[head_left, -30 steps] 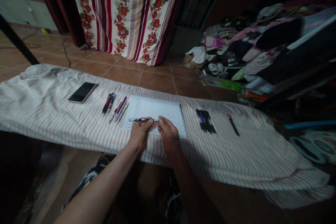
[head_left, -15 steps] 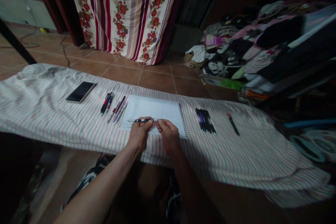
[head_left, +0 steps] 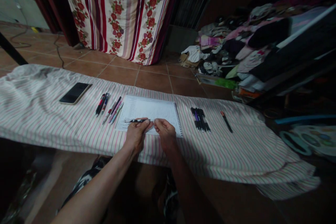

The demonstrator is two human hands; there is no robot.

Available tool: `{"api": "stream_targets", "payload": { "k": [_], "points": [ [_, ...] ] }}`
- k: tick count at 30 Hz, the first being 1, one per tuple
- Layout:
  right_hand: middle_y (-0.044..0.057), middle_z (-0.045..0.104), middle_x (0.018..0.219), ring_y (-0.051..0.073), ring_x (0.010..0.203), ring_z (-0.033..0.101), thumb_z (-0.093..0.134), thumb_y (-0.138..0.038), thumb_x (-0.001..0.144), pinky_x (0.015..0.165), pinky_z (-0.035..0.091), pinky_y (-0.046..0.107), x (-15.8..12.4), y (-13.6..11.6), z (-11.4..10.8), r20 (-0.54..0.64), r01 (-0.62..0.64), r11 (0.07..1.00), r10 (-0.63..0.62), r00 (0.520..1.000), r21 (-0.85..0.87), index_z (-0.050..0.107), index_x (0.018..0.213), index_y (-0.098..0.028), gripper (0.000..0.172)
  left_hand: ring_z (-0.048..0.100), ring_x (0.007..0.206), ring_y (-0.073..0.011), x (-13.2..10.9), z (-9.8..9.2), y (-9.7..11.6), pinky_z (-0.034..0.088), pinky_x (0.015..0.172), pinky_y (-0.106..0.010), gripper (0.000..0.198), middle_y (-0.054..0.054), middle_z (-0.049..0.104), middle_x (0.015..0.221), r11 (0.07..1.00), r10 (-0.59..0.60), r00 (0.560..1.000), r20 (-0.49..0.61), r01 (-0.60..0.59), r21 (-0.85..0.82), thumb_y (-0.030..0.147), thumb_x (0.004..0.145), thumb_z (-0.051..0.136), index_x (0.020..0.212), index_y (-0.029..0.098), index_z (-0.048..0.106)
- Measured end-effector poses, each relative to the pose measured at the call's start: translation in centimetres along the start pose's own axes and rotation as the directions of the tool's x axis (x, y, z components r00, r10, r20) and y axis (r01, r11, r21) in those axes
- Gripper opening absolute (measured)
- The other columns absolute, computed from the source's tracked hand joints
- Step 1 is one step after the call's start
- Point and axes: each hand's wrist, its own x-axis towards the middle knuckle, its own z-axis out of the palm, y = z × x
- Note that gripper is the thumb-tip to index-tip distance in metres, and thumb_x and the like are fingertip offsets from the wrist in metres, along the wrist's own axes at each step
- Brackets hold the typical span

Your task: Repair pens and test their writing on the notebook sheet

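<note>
My left hand (head_left: 135,133) is closed around a black-and-white pen (head_left: 136,120) that lies nearly level over an open spiral notebook (head_left: 152,106). Fingertips of my right hand (head_left: 166,131) pinch the pen's right end, close against the left fingertips. That end is small and mostly hidden, so I cannot tell whether a part is loose. Both hands are over the notebook's near edge. Left of the page lie several pens (head_left: 112,111) in pink, purple and green, beside more dark and red pens (head_left: 102,105). To the right is a row of black pens (head_left: 201,119).
A phone (head_left: 75,93) lies at the left on the striped cloth (head_left: 162,152). One dark pen with an orange end (head_left: 226,121) is off to the right. Beyond the tiled floor hang a floral curtain (head_left: 118,17) and, at right, a heap of clothes (head_left: 236,42).
The whole view has shifted slightly, so things appear further left. Both hands keep their hold on the pen, the fingertips seeming a little closer together.
</note>
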Motion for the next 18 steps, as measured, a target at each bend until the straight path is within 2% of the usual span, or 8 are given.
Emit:
{"api": "stream_targets", "payload": {
  "k": [5, 10, 12, 15, 18],
  "points": [
    [-0.001, 0.061, 0.063, 0.011, 0.059, 0.052, 0.069, -0.035, 0.061, 0.058, 0.04, 0.024, -0.4, -0.4, 0.0, 0.058, 0.016, 0.999, -0.017, 0.998, 0.029, 0.066, 0.08, -0.018, 0.026, 0.065, 0.064, -0.0113, 0.1, -0.1, 0.0, 0.05, 0.08, -0.026, 0.012, -0.003, 0.066, 0.063, 1.0, 0.007, 1.0, -0.001, -0.007, -0.019, 0.007, 0.061, 0.071, 0.068, 0.009, 0.061],
    [0.001, 0.063, 0.073, 0.012, 0.065, 0.056, 0.07, -0.039, 0.061, 0.061, 0.043, 0.025, -0.8, -1.2, 0.3, 0.09, -0.066, 0.988, 0.054, 0.994, 0.139, 0.062, 0.095, -0.019, 0.04, 0.065, 0.066, -0.0123, 0.2, -0.1, 0.2, 0.049, 0.081, -0.027, 0.016, -0.003, 0.067, 0.065, 1.0, 0.008, 1.0, -0.002, -0.008, -0.02, 0.008, 0.06, 0.073, 0.069, 0.01, 0.06],
    [0.002, 0.063, 0.072, 0.012, 0.062, 0.056, 0.069, -0.044, 0.061, 0.058, 0.043, 0.024, -0.7, -1.1, 0.3, 0.072, -0.084, 0.985, 0.073, 0.995, 0.151, 0.062, 0.086, -0.017, 0.037, 0.065, 0.066, -0.0129, 0.2, -0.2, 0.1, 0.05, 0.08, -0.028, 0.018, -0.002, 0.067, 0.065, 1.0, 0.002, 1.0, 0.0, -0.002, -0.013, 0.009, 0.058, 0.074, 0.07, 0.01, 0.06],
    [0.001, 0.061, 0.062, 0.009, 0.053, 0.051, 0.067, -0.049, 0.063, 0.049, 0.038, 0.022, -0.4, -0.8, 0.0, 0.04, -0.068, 0.997, 0.066, 0.997, 0.043, 0.06, 0.069, -0.016, 0.034, 0.065, 0.064, -0.0135, 0.2, -0.2, 0.0, 0.05, 0.078, -0.029, 0.02, -0.002, 0.066, 0.062, 1.0, -0.01, 1.0, 0.005, 0.01, 0.005, 0.01, 0.057, 0.075, 0.071, 0.01, 0.06],
    [0.0, 0.059, 0.056, 0.008, 0.048, 0.047, 0.065, -0.048, 0.064, 0.045, 0.033, 0.022, -0.2, -0.6, -0.4, 0.039, -0.019, 0.998, 0.022, 0.999, -0.058, 0.059, 0.063, -0.016, 0.033, 0.065, 0.062, -0.0133, 0.1, -0.1, -0.2, 0.05, 0.077, -0.028, 0.019, -0.002, 0.066, 0.06, 1.0, -0.015, 1.0, 0.003, 0.015, 0.022, 0.009, 0.057, 0.074, 0.07, 0.01, 0.061]
  ]
}}
